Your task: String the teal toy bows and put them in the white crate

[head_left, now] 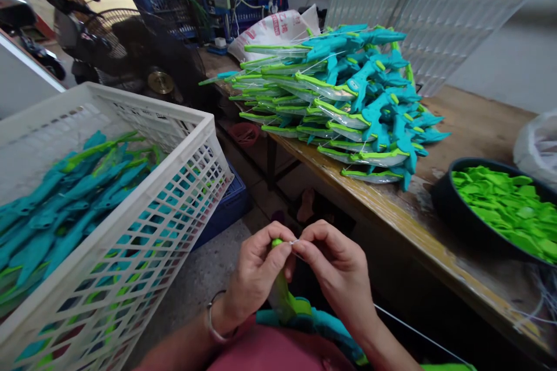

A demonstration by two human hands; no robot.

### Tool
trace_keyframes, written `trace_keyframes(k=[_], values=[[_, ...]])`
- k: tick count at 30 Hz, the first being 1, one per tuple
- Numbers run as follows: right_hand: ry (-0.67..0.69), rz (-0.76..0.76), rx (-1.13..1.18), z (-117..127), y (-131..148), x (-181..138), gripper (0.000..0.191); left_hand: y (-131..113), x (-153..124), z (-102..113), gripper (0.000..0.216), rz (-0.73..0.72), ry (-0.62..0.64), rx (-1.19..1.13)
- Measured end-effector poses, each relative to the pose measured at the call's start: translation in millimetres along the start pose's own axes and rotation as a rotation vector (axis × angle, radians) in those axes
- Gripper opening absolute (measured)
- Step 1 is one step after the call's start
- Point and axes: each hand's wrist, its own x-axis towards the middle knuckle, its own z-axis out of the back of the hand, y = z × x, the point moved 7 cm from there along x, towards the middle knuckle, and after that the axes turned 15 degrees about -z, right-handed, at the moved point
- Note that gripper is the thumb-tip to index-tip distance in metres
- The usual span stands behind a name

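My left hand (256, 275) is closed round the green tip of a teal and green plastic tool (289, 304) that rests on my lap. My right hand (335, 269) pinches a thin white string (413, 330) right at that green tip, thumb against forefinger. The string trails off to the lower right. Both hands touch at the fingertips, in front of the wooden table's (404, 214) near edge. The tool's teal handle lies under my right wrist.
A white lattice crate (143, 226) at left holds several of the same teal tools. A big stack of finished tools (343, 98) sits on the table. A black bowl (448, 206) of green plastic pieces stands at right. A fan and blue crates are behind.
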Motion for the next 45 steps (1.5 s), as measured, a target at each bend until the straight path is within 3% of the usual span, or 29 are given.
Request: trace_keyframes(k=[7,14,17,21,23,29,38,45], values=[[0.065,-0.066,0.222,-10.3,-14.5,-2.1,0.017,11.7,-1.4,2.9,0.015,0.020,-0.024,-0.171],[-0.044,0.271,-0.234,-6.6,6.3,-13.5,0.015,16.6,0.1,8.2,0.027,0.086,-0.077,-0.097],[-0.081,0.339,-0.303,-1.8,16.2,-14.0,0.019,17.9,0.1,7.0,0.028,0.122,-0.062,-0.101],[-0.002,0.391,-0.306,-4.2,24.0,-12.8,0.024,16.4,1.9,3.8,0.031,0.126,-0.014,-0.127],[0.025,0.377,-0.297,-5.9,22.5,-12.1,0.023,17.3,1.8,4.9,0.031,0.128,-0.019,-0.121],[-0.059,0.197,-0.224,-0.4,6.4,-7.0,0.013,21.3,-1.3,8.9,0.029,0.152,-0.033,-0.063],[-0.056,0.380,-0.381,-6.1,18.4,-12.7,0.020,18.8,1.7,8.4,0.031,0.146,-0.010,-0.068],[-0.142,0.360,-0.376,-3.8,12.3,-16.6,0.016,26.2,0.4,9.3,0.035,0.196,-0.025,-0.080]])
